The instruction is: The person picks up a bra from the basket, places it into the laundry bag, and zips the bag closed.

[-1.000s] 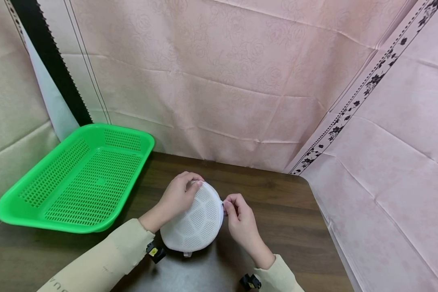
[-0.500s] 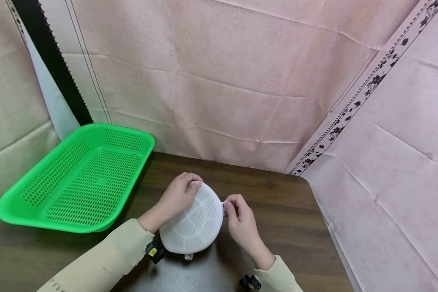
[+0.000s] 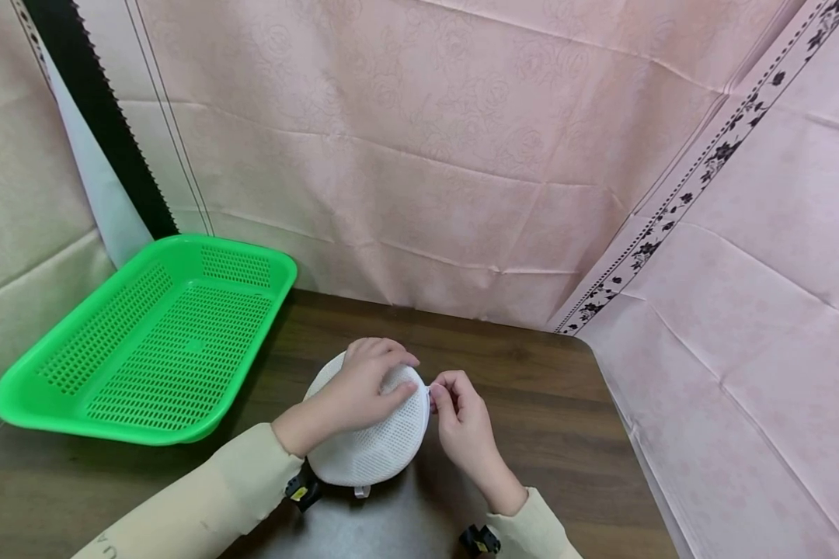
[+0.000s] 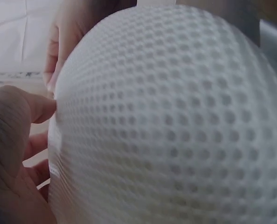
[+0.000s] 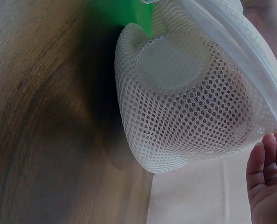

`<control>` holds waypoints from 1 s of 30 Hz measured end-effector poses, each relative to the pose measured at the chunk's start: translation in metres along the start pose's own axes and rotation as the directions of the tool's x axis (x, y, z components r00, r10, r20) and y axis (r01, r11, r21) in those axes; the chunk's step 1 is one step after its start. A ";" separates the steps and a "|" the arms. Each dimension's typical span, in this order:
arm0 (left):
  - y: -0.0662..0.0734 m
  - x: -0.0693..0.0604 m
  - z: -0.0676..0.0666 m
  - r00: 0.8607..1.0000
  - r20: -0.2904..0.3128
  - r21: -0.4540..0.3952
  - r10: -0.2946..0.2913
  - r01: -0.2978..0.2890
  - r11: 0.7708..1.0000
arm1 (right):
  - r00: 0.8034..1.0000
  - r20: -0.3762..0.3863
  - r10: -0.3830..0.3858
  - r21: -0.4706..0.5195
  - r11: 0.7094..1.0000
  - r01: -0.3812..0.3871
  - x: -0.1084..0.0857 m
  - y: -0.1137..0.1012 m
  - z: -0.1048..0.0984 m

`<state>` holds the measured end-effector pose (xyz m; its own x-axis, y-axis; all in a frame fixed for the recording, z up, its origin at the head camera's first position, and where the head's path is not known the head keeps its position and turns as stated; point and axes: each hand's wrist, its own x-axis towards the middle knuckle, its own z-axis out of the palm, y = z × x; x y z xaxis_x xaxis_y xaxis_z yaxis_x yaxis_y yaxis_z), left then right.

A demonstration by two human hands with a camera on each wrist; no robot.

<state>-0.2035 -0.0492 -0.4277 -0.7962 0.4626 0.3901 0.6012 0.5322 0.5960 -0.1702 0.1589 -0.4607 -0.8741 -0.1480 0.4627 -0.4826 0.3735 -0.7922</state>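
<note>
A rounded white mesh laundry bag point(image 3: 363, 458) stands on the table, with a small tab point(image 3: 361, 491) at its near edge. Over its top lies my left hand point(image 3: 360, 388), thumb and fingers spread apart. In the left wrist view that thumb point(image 4: 43, 108) touches the mesh, while the other fingertips are hidden behind the bag's edge. At the bag's right edge my right hand point(image 3: 464, 423) pinches the end of the zipped rim between thumb and fingers; whatever small part lies inside the pinch is covered. The right wrist view shows the zipper point(image 5: 250, 51) along the rim and a pale round patch on the mesh.
To the left is a large green slotted plastic basket point(image 3: 194, 346). Brown wood-grain tabletop point(image 3: 552, 435) extends around the hands. Pale pink patterned cloth point(image 3: 419, 194) hangs behind and at both sides of the table.
My left hand has shifted right and toward me from the bag's far rim to across its top, its thumb and fingers spreading. My right hand keeps its pinch with little movement.
</note>
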 end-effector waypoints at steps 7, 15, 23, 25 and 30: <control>0.005 -0.001 0.003 0.992 0.041 0.104 0.118 -0.122 0.987 | 1.000 0.020 0.016 0.002 1.000 -0.016 0.000 -0.001 -0.001; 0.004 -0.002 0.008 0.994 0.059 0.173 0.092 -0.101 0.980 | 1.000 0.020 0.004 0.019 1.000 -0.004 -0.001 -0.001 0.001; 0.002 -0.005 0.010 0.996 0.032 0.223 0.078 -0.083 0.971 | 1.000 0.029 0.006 0.010 1.000 -0.006 -0.001 0.000 0.003; 0.002 -0.005 0.011 0.997 0.016 0.218 0.077 -0.079 0.973 | 0.999 0.036 0.012 0.009 1.000 -0.012 0.000 0.000 0.003; 0.000 -0.004 0.010 0.997 -0.015 0.207 0.080 -0.075 0.975 | 0.999 0.048 0.017 0.005 1.000 -0.017 0.001 -0.002 0.003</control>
<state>-0.1993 -0.0437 -0.4366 -0.7468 0.4925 0.4470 0.6600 0.6315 0.4069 -0.1702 0.1551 -0.4605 -0.8839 -0.1855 0.4293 -0.4675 0.3714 -0.8022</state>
